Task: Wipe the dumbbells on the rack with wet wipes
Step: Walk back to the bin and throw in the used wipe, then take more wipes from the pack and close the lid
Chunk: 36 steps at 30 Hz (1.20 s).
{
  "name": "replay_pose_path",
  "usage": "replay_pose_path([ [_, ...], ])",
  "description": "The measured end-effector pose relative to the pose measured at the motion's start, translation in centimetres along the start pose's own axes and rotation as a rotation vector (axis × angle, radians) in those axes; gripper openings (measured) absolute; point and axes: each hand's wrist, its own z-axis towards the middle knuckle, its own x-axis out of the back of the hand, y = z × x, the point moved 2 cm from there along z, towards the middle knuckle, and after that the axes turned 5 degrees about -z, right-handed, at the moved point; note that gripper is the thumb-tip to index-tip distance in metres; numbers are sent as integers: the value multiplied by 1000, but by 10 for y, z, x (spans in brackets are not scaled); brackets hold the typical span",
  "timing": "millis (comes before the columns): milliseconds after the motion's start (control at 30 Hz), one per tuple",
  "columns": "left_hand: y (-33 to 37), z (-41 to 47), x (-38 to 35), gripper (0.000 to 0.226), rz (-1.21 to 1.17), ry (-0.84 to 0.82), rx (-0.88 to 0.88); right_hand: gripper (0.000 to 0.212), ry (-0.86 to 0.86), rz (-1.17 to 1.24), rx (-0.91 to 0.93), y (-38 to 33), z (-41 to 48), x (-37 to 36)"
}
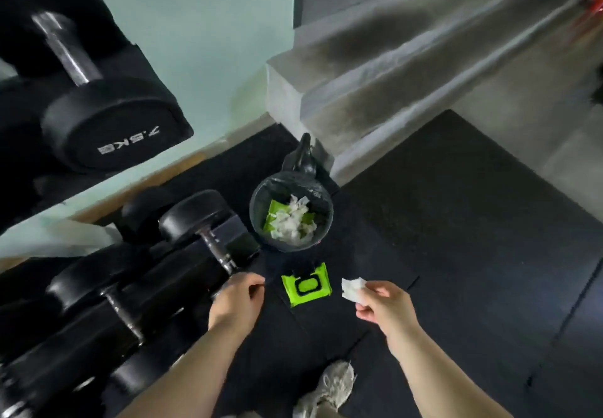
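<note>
While the right hand (381,303) pinches a crumpled white wipe (354,288) between thumb and fingertips at lower centre-right, the left hand (236,300) hangs at lower centre with its fingers curled, just beside the near end of a dumbbell (208,221) on the lower tier of the rack (169,280). Blur hides whether that hand grips anything. A second dumbbell (107,123), marked 7.5 KG, lies on the upper tier at upper left, and more lie along the lower left edge.

Between the two hands a green pack of wipes (306,285) lies flat on the dark floor mat (456,254). Just above it, at centre, stands a black bin (321,195) holding used wipes and a green wrapper, with a kettlebell (301,159) close behind.

Handling, as judged: the wipe is light, limp and damp, so it is best bunched into a pad held by its gathered edges, with a broad face left free to press on the surface. The dumbbells look heavy and rigid, with matt round heads and a metal bar between them. They can probably be wiped where they lie. If one must be turned, the bar is the sound place to take hold, since the round heads may roll on the sloped tier and a wet bar may be slippery.
</note>
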Motion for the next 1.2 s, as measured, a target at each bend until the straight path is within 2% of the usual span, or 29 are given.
replay_pose_path([
  [67,-6,21,-15,28,122,54,-14,12,-62,-74,33,-25,50,-10],
  [133,-15,40,-28,43,289,37,-27,6,-98,-138,17,-38,95,-30],
  [233,-40,67,-52,60,345,9,5,26,-152,-107,9,-45,157,-65],
  [300,-55,82,-66,54,388,41,-13,46,-214,-91,10,-40,195,-86],
  [367,-67,90,-81,43,418,164,-183,53,-231,-239,31,-21,226,-96],
  [433,-73,86,-107,35,360,216,-474,44,-184,-482,100,10,253,-93],
  [500,-79,79,-147,27,284,166,-658,36,-193,-584,113,53,275,-85],
  [533,-87,79,-175,20,238,68,-672,33,-198,-612,92,77,288,-80],
  [633,-112,99,-258,27,158,-229,-587,31,-190,-618,50,148,330,-68],
  [667,-125,116,-282,31,224,-263,-533,32,-191,-612,43,171,347,-69],
  [733,-163,157,-325,37,475,-274,-549,34,-202,-605,40,215,382,-77],
  [800,-195,201,-354,42,627,-417,-447,39,-222,-573,39,253,418,-91],
  [867,-221,236,-371,45,734,-491,-425,48,-251,-547,38,280,449,-109],
  [933,-237,257,-380,45,724,-523,-378,58,-293,-500,5,297,471,-128],
  [1000,-253,262,-387,47,716,-586,-348,56,-349,-441,-30,307,482,-145],
  [1100,-268,251,-387,50,539,-651,-187,34,-315,-384,-57,316,475,-159],
  [1200,-271,246,-382,43,331,-537,-116,11,-387,-323,-139,326,462,-173],
])
